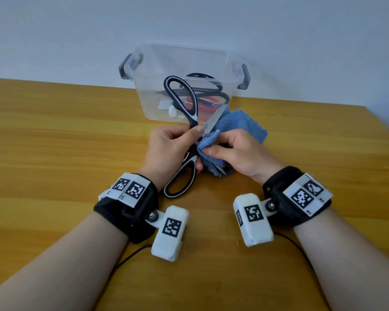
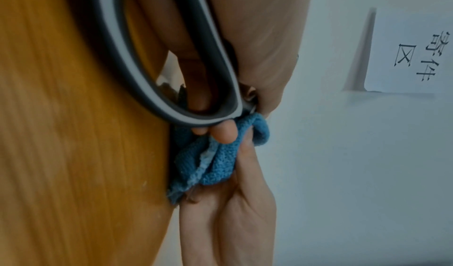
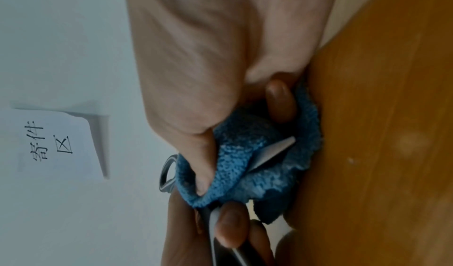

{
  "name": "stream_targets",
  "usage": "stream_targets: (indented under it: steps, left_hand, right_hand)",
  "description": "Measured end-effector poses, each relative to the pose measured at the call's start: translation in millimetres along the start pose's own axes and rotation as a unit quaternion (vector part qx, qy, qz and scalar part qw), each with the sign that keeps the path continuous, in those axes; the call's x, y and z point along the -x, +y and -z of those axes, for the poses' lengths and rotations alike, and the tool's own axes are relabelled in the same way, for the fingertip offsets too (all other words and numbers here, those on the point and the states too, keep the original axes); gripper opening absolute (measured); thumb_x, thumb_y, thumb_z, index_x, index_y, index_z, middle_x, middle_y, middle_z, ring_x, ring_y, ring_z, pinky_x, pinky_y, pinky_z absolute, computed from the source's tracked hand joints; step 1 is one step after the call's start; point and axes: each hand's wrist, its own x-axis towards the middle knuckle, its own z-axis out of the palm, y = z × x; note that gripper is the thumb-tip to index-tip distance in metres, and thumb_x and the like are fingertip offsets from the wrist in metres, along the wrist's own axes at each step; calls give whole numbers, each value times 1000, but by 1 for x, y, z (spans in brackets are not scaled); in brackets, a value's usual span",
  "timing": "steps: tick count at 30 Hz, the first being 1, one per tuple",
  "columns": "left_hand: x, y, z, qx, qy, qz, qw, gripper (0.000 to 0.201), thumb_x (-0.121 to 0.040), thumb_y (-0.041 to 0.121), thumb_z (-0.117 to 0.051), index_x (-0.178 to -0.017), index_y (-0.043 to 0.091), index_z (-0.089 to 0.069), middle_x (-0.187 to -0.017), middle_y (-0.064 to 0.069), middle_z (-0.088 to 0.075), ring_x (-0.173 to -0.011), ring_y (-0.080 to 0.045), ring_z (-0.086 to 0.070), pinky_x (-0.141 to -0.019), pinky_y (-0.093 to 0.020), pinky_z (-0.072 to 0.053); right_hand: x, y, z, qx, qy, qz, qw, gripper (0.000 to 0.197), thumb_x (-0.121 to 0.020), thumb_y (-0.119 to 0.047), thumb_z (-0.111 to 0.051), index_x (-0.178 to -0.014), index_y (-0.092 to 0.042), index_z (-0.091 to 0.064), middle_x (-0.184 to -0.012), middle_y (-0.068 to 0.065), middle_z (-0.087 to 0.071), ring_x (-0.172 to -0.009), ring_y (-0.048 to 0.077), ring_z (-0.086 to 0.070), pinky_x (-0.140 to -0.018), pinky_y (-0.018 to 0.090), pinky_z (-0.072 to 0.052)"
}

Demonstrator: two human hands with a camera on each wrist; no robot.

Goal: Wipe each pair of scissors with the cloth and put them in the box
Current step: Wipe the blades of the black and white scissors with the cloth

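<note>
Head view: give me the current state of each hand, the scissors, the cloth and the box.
left hand: grips the black-and-white scissors near the pivot.
right hand: holds the blue cloth around a blade.
black-and-white scissors: spread open, held above the table.
blue cloth: bunched, wrapped on one blade.
clear box: lidless, other scissors inside.

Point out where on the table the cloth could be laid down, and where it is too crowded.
Free: the bare table left of the box, and the stretch right of the cloth. Crowded: in front of the box, where both hands work the scissors.
</note>
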Motion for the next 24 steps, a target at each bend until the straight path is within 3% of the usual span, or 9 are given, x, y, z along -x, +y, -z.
stream_targets:
  steps: [3, 5, 7, 9, 11, 13, 17, 20, 24]
  left_hand:
    - [-1, 1, 1, 12, 24, -13, 1000, 36, -101, 8, -62, -71, -11, -63, -58, -25, -62, -37, -27, -58, -41, -28, -48]
    - [-4, 2, 4, 24, 51, -32, 998, 41, -101, 10, -63, -70, -17, -59, -55, -30, -57, -37, -29, -57, -42, -30, -47]
    - [-5, 3, 7, 35, 78, -34, 996, 44, -101, 13, -63, -59, -2, -59, -47, -20, -54, -38, -30, -55, -45, -31, -46]
    - [-5, 6, 9, 50, 104, -22, 993, 46, -101, 15, -64, -56, 11, -57, -44, -5, -51, -37, -29, -55, -45, -33, -47]
    - [-5, 7, 9, 77, 126, -6, 989, 40, -101, 17, -64, -63, 6, -55, -45, -3, -50, -37, -27, -54, -46, -34, -47]
    - [-6, 7, 9, 99, 141, 10, 985, 39, -101, 19, -64, -65, 6, -55, -47, -4, -48, -37, -26, -53, -49, -36, -48]
    - [-6, 10, 9, 118, 143, 27, 982, 48, -101, 22, -64, -54, 18, -59, -47, -2, -50, -37, -26, -52, -55, -40, -48]
    - [-6, 10, 10, 121, 142, 32, 982, 53, -102, 23, -62, -49, 22, -60, -45, 0, -50, -37, -25, -51, -52, -36, -48]
    - [-3, 7, 7, 69, 53, 6, 996, 50, -102, 19, -61, -52, 16, -56, -47, -8, -53, -37, -27, -52, -48, -32, -46]
  right_hand:
    - [0, 3, 1, 4, -3, 16, 1000, 15, -100, -18, -62, -96, -14, -76, -93, 6, -78, -99, 27, -71, -97, 42, -53]
    - [1, 4, 2, 13, 13, 15, 1000, 13, -99, -18, -65, -95, -17, -78, -94, 4, -78, -97, 21, -72, -93, 36, -54]
    - [2, 9, 5, 35, 15, 16, 999, 12, -97, -21, -67, -98, -15, -78, -95, 3, -78, -97, 18, -72, -93, 34, -53]
    - [3, 13, 8, 29, 9, 22, 999, 23, -93, -30, -68, -101, -9, -78, -98, 10, -77, -98, 28, -71, -94, 42, -52]
    - [3, 20, 12, -34, 31, 18, 999, 27, -89, -33, -68, -94, -9, -79, -94, 15, -76, -90, 32, -71, -86, 42, -54]
    - [2, 23, 15, -158, 73, -3, 985, 17, -87, -26, -71, -84, -12, -80, -84, 10, -75, -80, 21, -70, -77, 31, -56]
    - [-2, 26, 19, -307, 159, -32, 938, 21, -89, -24, -73, -84, -4, -76, -91, 16, -73, -87, 27, -68, -83, 39, -55]
    - [-3, 26, 23, -373, 195, -48, 906, 35, -93, -27, -65, -106, 6, -69, -105, 30, -63, -102, 39, -64, -89, 43, -52]
    - [-3, 22, 26, -442, 156, -41, 882, 44, -101, -36, -54, -126, -1, -63, -114, 19, -66, -94, 28, -69, -72, 33, -56]
